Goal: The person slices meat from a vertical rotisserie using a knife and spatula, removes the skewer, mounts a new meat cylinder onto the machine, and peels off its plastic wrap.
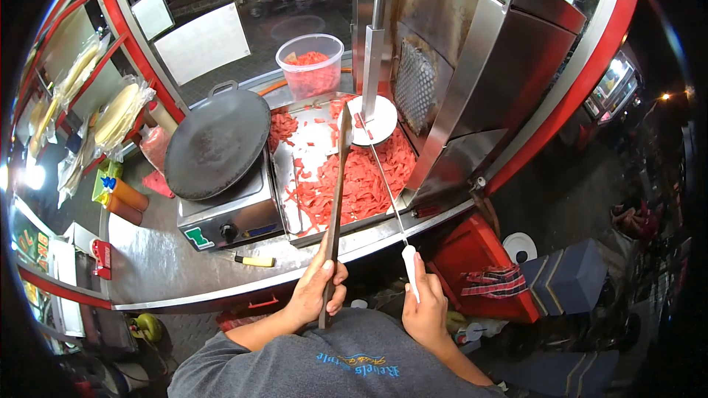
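Note:
My left hand (316,291) is wrapped round a long, dark, flat metal tool (338,199), seen nearly edge-on; its exact kind is unclear. The tool points up and away over a metal tray (290,210). In my right hand (428,313) is a long thin knife (410,265), gripped by its white handle. Its blade reaches across the tray to a round white plate (381,118) at the base of an upright metal spit (373,59). Reddish strips of meat (361,177) are spread over the tray, below the plate.
A black griddle pan (217,144) sits on a stove (228,214) to the left. Behind the tray stands a clear tub (310,77) of red strips. The metal grill housing (487,74) rises at right. A yellow-handled utensil (254,260) and sauce bottles (125,197) are on the counter.

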Demonstrator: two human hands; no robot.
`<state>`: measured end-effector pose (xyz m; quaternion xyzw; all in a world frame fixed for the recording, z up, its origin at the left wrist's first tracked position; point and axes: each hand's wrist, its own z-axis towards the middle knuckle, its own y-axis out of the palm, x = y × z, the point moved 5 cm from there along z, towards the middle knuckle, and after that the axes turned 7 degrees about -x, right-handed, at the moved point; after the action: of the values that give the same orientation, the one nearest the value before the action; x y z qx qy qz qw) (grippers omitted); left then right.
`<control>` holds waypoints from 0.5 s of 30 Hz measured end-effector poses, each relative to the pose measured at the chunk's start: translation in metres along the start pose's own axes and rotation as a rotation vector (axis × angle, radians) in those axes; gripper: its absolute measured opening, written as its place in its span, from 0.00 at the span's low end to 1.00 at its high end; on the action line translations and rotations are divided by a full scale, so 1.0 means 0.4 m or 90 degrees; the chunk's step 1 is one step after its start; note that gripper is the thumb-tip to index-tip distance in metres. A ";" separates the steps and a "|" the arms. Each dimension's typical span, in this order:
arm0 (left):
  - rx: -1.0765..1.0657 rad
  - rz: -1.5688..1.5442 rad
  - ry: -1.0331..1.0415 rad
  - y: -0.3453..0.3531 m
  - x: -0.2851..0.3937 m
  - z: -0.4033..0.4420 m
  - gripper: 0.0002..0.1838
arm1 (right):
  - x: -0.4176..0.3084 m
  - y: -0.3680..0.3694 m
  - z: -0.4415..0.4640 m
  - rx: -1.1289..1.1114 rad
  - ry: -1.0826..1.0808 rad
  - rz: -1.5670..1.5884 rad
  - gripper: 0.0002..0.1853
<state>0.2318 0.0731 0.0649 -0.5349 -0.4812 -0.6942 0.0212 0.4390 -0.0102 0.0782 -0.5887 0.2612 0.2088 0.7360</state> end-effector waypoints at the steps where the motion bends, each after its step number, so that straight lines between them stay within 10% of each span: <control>1: 0.004 -0.011 -0.003 -0.004 0.008 -0.012 0.36 | 0.001 -0.003 0.001 -0.008 0.011 -0.017 0.37; 15: 0.027 -0.086 -0.084 -0.042 0.122 -0.113 0.35 | -0.016 -0.015 0.007 -0.046 0.056 -0.032 0.38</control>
<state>0.1691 0.0745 0.0927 -0.5454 -0.5313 -0.6466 -0.0464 0.4382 -0.0089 0.0872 -0.6298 0.2706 0.1735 0.7072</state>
